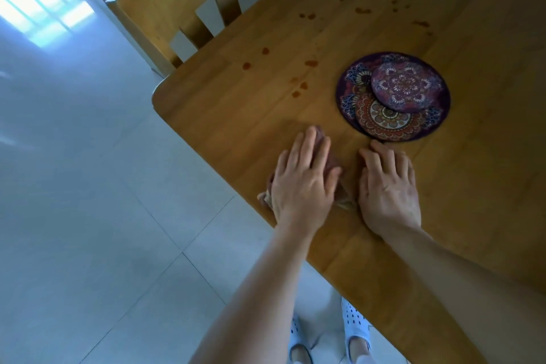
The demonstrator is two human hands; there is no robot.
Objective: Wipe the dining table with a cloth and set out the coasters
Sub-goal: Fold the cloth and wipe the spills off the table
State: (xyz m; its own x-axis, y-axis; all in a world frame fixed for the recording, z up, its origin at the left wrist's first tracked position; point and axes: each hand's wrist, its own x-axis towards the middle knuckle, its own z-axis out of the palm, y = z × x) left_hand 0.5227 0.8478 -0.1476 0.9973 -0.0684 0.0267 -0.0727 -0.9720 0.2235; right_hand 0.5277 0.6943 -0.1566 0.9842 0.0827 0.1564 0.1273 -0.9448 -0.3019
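Observation:
My left hand (304, 177) lies flat, fingers spread, on a brownish-pink cloth (419, 167) near the front edge of the wooden dining table (236, 103). Only the cloth's edges show around the hand. My right hand (388, 186) rests palm down on the bare wood just right of the cloth, holding nothing. Beyond its fingertips lies a pile of round patterned coasters (393, 96): a large purple one at the bottom, a red-orange one and a smaller purple one overlapping on top. Reddish-brown stains (307, 63) dot the wood behind the coasters and to their left.
A wooden chair (189, 9) is pushed in at the table's far left side. The rounded table corner (158, 94) is left of my hands. Pale floor tiles (88, 216) fill the left; my feet in white slippers (354, 331) stand below the table edge.

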